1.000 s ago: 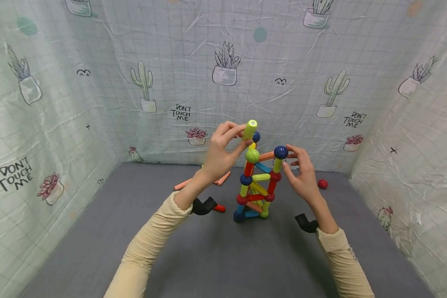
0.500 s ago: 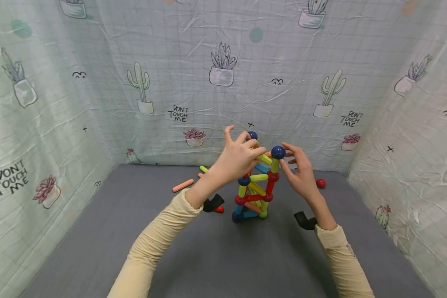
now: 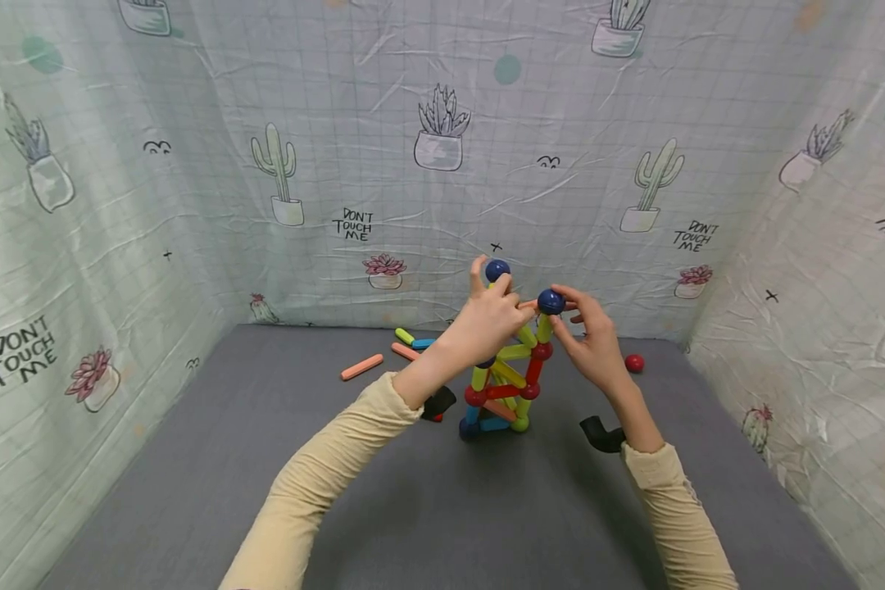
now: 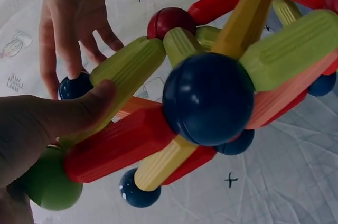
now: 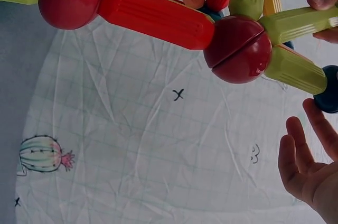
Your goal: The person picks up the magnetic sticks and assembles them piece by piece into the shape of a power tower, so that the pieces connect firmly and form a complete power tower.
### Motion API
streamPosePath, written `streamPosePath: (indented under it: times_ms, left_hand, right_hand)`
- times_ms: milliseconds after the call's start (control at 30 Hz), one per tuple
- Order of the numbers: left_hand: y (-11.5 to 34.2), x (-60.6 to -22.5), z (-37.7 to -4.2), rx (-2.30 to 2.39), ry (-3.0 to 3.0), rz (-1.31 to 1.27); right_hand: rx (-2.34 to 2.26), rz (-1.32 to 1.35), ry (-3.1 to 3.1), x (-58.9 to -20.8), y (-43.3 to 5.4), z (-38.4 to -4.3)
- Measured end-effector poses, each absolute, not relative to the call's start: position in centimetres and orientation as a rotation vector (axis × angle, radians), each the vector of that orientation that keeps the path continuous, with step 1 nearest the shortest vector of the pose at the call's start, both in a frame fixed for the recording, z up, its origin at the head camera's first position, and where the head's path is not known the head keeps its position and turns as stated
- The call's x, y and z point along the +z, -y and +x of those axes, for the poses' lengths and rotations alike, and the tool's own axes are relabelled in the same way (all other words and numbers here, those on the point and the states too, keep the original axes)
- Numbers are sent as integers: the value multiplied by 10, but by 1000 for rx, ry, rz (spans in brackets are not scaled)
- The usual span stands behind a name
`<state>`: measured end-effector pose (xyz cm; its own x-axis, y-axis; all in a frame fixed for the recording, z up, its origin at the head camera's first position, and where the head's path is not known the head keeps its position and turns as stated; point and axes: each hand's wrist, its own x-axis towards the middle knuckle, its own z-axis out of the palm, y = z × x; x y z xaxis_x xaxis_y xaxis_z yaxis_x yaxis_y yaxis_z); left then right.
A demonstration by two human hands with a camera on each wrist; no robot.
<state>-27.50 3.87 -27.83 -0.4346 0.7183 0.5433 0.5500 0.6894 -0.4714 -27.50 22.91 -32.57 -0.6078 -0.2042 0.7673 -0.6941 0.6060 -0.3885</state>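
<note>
A tower of magnetic rods and balls stands on the grey table, with red balls at its joints. My left hand pinches a yellow-green rod that slants between a red ball and the green ball. In the left wrist view its thumb lies along that rod. My right hand holds the dark blue ball at the top right corner between thumb and index finger. Another blue ball tops the back corner, close behind my left fingers. In the head view, my left hand covers the green ball.
Left of the tower lie loose rods: salmon, green and blue. A red ball rests at the right. A patterned cloth hangs behind and on both sides.
My left hand has lowered the yellow-green rod from above the tower and swung it rightward into a slant between the balls. The right hand has stayed at the blue ball.
</note>
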Motion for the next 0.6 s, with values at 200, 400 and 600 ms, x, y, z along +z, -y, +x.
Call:
streamPosePath:
  times_ms: [200,400,600]
  left_hand:
    - [-32,-278,-278,261,2188,-982]
    - [-15,-280,-273,-172,2241,-895]
    - [2,-317,-264,-838,2330,-697]
  right_hand:
    - [894,708,2123,-326,-230,-276]
    - [897,711,2135,-329,-232,-276]
    - [994,678,2260,-342,-238,-274]
